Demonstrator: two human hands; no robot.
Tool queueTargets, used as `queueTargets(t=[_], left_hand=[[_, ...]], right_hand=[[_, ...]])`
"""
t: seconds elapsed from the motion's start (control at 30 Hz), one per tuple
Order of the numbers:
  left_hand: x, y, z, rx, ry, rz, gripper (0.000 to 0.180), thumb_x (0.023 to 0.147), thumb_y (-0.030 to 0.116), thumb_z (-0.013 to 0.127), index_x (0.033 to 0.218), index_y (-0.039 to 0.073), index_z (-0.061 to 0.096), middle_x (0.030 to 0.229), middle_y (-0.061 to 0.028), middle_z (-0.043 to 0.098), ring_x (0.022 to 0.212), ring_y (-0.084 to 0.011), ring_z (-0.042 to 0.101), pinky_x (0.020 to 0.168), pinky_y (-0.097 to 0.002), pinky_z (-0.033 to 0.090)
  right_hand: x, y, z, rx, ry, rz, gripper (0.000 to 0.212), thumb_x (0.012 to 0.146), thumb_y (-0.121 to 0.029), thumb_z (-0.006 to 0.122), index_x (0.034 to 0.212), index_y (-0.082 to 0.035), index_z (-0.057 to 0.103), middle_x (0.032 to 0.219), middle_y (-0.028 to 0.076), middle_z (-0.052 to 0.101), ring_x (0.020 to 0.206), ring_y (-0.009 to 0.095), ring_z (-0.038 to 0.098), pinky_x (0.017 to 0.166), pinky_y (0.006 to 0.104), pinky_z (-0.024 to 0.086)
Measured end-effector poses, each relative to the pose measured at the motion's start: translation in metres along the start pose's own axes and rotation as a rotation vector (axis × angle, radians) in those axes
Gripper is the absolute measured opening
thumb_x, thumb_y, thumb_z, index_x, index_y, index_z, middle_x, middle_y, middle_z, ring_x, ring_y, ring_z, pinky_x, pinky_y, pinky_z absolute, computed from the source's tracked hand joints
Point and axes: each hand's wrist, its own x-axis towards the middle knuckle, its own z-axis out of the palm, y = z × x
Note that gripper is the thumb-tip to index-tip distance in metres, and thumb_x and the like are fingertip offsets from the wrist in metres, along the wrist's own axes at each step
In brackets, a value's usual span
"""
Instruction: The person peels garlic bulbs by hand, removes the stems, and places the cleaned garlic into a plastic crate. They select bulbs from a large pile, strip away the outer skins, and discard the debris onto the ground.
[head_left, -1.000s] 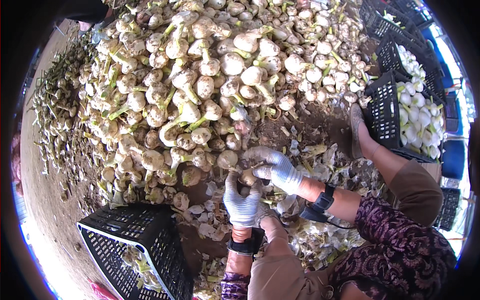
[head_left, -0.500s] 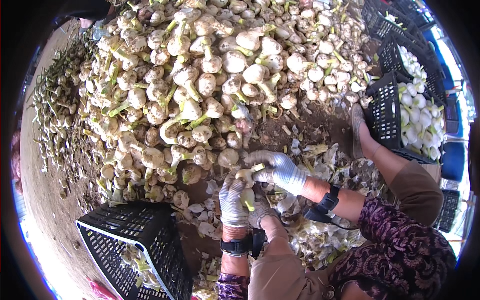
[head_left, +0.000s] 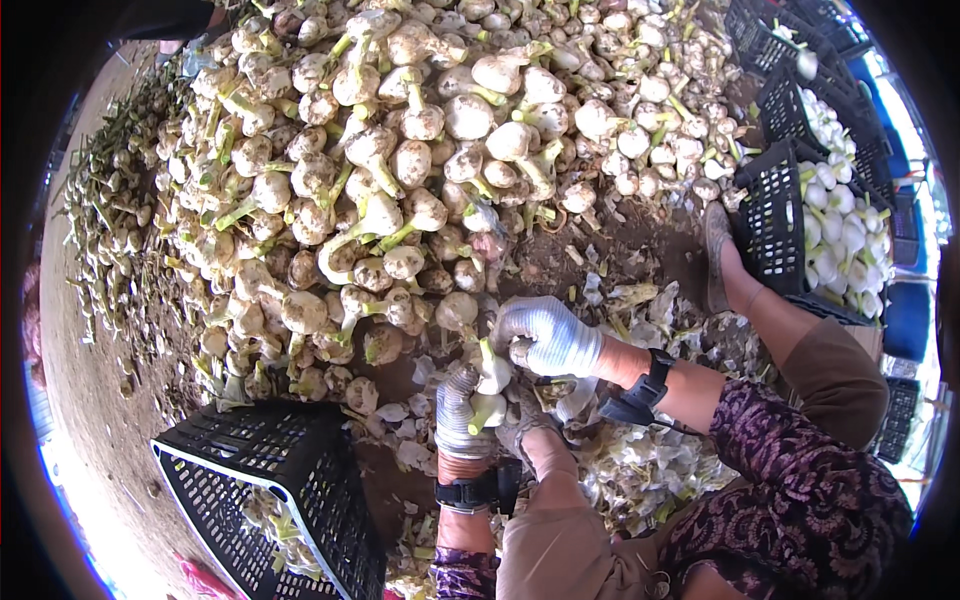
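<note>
My left hand (head_left: 458,415), in a striped, soiled work glove, is closed around two peeled garlic bulbs. The upper garlic bulb (head_left: 493,378) has its short green stem pointing up, and the lower garlic bulb (head_left: 488,412) has its stem pointing down toward my wrist. Just right of them is my gloved right hand (head_left: 550,337), its fingers curled in beside the upper bulb; whatever they pinch is hidden. Beyond both hands rises a large pile of unpeeled, soil-stained garlic (head_left: 370,190) with cut stems.
A tilted black crate (head_left: 255,445) with scraps inside stands at the lower left. Peeled garlic (head_left: 845,240) fills a black crate (head_left: 772,222) at the right, with more crates behind. Loose skins (head_left: 630,470) litter the ground around my feet. Thin garlic stalks (head_left: 115,210) lie at far left.
My right hand has drawn slightly away from the upper bulb, its fingers curling in. That bulb's stem, earlier pointing right, now points upward. The left hand keeps its hold.
</note>
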Motion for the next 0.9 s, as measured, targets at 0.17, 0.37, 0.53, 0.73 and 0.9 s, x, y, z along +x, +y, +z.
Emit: queueTargets(t=[0.17,0.37,0.53,0.73,0.9], left_hand=[[0.003,-0.004,-0.005,-0.282,-0.152,-0.072,0.037,0.081,0.031,0.058,0.098,-0.001,0.060,0.080,-0.0054,0.061,0.055,-0.0121,0.055,0.045,-0.0221,0.042],[0.007,-0.006,0.004,0.060,0.133,0.185,0.046,0.082,0.034,0.060,0.108,-0.003,0.057,0.090,-0.0057,0.061,0.078,-0.0126,0.056,0.069,-0.0236,0.046],[0.002,-0.002,0.034,0.247,0.065,0.391,0.047,0.076,0.023,0.072,0.112,0.000,0.052,0.096,-0.0039,0.058,0.084,-0.0142,0.054,0.075,-0.0256,0.045],[0.007,0.009,0.018,-0.044,0.119,0.265,0.025,0.075,0.003,0.067,0.097,0.006,0.057,0.089,-0.0031,0.060,0.078,-0.0133,0.057,0.073,-0.0256,0.047],[0.000,0.024,0.033,0.159,0.190,0.244,0.018,0.074,-0.006,0.059,0.089,0.003,0.059,0.080,-0.0043,0.062,0.070,-0.0122,0.058,0.064,-0.0241,0.049]], right_hand=[[0.003,0.003,-0.009,0.395,-0.201,0.284,0.036,0.065,0.005,0.058,0.099,-0.005,0.062,0.097,0.007,0.063,0.090,0.019,0.060,0.078,0.0307,0.049],[-0.021,0.033,-0.037,0.972,0.357,0.592,0.043,0.084,-0.024,0.062,0.120,-0.002,0.051,0.095,0.006,0.061,0.083,0.012,0.060,0.057,0.0217,0.050],[-0.022,-0.012,-0.014,0.632,-0.008,0.418,0.027,0.082,-0.012,0.064,0.108,-0.006,0.062,0.095,0.001,0.064,0.081,0.007,0.059,0.071,0.0204,0.047],[-0.019,-0.008,-0.026,0.623,-0.142,0.493,0.021,0.080,-0.004,0.062,0.100,-0.002,0.064,0.089,0.002,0.065,0.085,0.008,0.058,0.076,0.0238,0.047],[-0.023,0.008,-0.029,0.312,-0.056,0.457,0.021,0.078,-0.005,0.064,0.098,0.000,0.065,0.088,0.004,0.066,0.081,0.009,0.059,0.073,0.0240,0.047]])
